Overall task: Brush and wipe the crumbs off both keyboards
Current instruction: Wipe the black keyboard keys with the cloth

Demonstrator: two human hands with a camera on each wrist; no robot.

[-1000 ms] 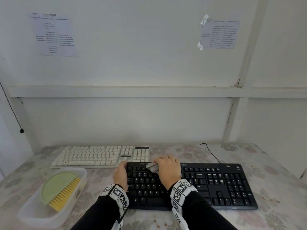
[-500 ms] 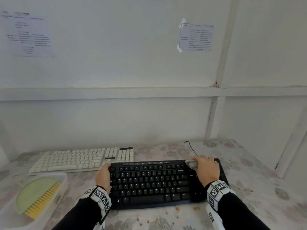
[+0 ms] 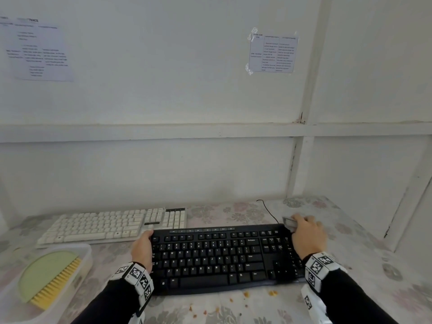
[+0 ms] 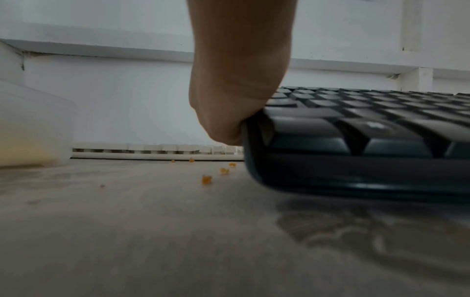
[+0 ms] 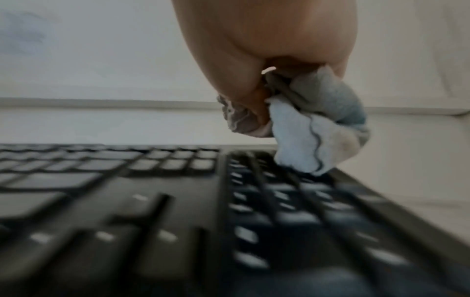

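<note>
Change: the right hand [image 3: 308, 235] with its grey cloth [image 3: 289, 222] has gone from the black keyboard's [image 3: 219, 258] middle to its far right corner; the left hand [image 3: 142, 250] stays at the left end.
Right hand: fingers bunched round the cloth.
Left hand: grips the keyboard's left edge.
White keyboard [image 3: 112, 226]: toward the table's [image 3: 233, 213] far left edge.
Crumbs [image 3: 272, 293]: on the floral cover at the near edge.
Brush [image 3: 50, 278]: in a clear tub [image 3: 87, 253], near left.
Room: white wall [image 3: 163, 90] with taped papers [image 3: 272, 52].
</note>
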